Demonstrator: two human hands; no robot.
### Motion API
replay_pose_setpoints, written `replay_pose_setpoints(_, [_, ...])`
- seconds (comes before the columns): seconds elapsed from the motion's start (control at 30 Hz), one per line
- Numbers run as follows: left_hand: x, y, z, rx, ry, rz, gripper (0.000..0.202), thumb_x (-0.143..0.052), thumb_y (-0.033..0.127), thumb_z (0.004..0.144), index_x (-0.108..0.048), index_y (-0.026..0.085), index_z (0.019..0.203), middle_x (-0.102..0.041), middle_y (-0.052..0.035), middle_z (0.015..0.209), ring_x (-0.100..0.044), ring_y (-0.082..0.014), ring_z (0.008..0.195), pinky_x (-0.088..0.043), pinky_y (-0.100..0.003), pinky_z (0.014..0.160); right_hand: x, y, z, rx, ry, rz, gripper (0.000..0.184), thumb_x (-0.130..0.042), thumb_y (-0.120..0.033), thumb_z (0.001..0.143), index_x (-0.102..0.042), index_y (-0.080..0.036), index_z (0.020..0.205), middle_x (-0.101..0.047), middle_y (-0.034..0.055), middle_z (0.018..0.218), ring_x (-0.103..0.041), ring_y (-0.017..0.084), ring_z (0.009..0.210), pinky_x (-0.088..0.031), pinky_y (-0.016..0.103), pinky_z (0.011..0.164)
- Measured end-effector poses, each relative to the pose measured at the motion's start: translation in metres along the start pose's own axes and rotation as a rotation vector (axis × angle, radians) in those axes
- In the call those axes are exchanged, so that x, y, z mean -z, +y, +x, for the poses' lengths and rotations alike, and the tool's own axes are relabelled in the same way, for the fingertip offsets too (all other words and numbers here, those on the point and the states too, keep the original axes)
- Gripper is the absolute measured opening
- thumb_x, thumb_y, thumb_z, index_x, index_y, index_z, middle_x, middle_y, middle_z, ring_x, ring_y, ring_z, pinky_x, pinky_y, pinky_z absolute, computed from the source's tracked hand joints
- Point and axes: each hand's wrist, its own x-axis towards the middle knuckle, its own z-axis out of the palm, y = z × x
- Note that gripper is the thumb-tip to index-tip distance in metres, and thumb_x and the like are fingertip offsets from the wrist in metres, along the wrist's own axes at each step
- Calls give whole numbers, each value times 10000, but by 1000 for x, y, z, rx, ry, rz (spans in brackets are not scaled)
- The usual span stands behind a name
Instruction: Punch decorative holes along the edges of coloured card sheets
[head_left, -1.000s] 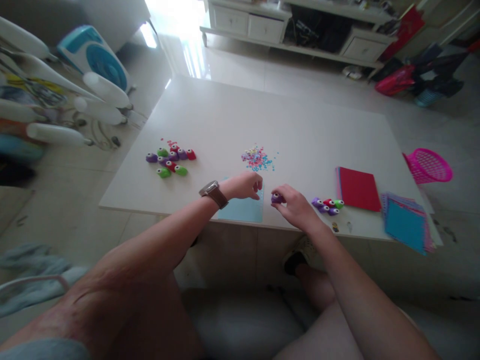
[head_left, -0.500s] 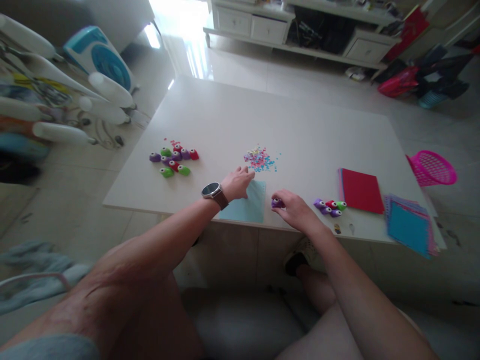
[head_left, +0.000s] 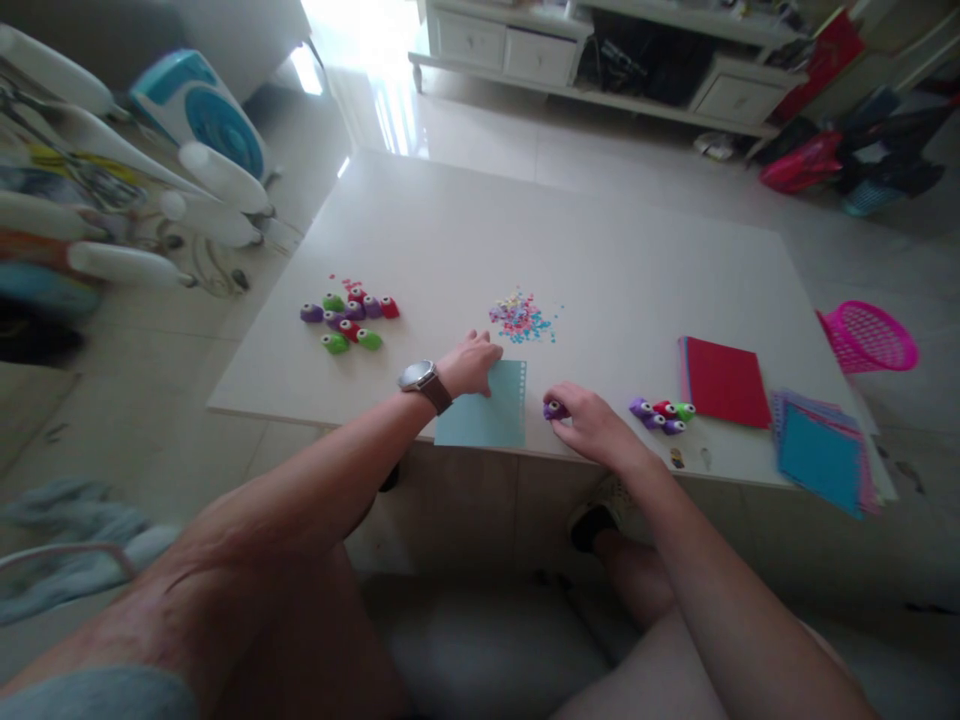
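A light blue sheet of paper (head_left: 487,420) lies at the table's front edge, with a row of small punched holes down its right side. My left hand (head_left: 471,366), wearing a watch, rests on the sheet's upper left part with its fingers apart. Just right of the sheet, my right hand (head_left: 589,418) is closed around a small purple craft punch (head_left: 553,410) standing on the table. Above the paper is a pile of colourful punched paper bits (head_left: 521,318). More craft punches (head_left: 660,415) in purple, red and green stand to the right of my right hand.
Another group of craft punches (head_left: 352,318) stands at the left, beside a few red bits (head_left: 346,283). On the right lie a red-topped paper stack (head_left: 726,383) and blue and pink sheets (head_left: 819,455). A pink basket (head_left: 874,338) stands beyond the white table's (head_left: 600,240) right edge.
My left hand and the light blue sheet have shifted slightly left, away from the purple punch. My right hand stays around the punch in about the same place.
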Motion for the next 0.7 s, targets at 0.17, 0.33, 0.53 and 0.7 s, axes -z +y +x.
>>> replay_pose_setpoints(0.17, [8, 3, 1, -2, -10, -73, 169, -538, 160, 899, -678, 153, 994, -710, -113, 1004, -639, -229, 946, -458, -316, 863, 0, 1, 0, -14, 12, -29, 157, -553, -83, 821, -580, -201, 919, -616, 41, 921, -583, 175, 823, -430, 279, 778])
replay_pose_setpoints(0.33, [14, 6, -1, 10, -1, -122, 176, -514, 171, 911, -655, 173, 1018, -736, -92, 982, -664, -218, 898, -456, -294, 776, 0, 0, 0, -62, 37, -49, 106, -589, -118, 853, -563, -213, 892, -621, 37, 911, -581, 175, 796, -426, 280, 752])
replay_pose_setpoints(0.53, [15, 7, -1, 18, 6, -135, 182, -522, 180, 913, -650, 179, 1042, -740, -90, 998, -684, -230, 944, -476, -298, 800, 0, -3, 1, -77, 29, -34, 147, -661, -121, 841, -551, -212, 871, -618, 23, 908, -575, 165, 780, -413, 274, 725])
replay_pose_setpoints(0.7, [19, 10, -2, 33, -9, -131, 248, -506, 168, 911, -653, 165, 1111, -748, -108, 1041, -688, -239, 987, -490, -305, 827, -3, -5, 1, -85, 27, -5, 181, -714, -144, 838, -548, -212, 872, -611, 12, 907, -576, 159, 785, -411, 270, 722])
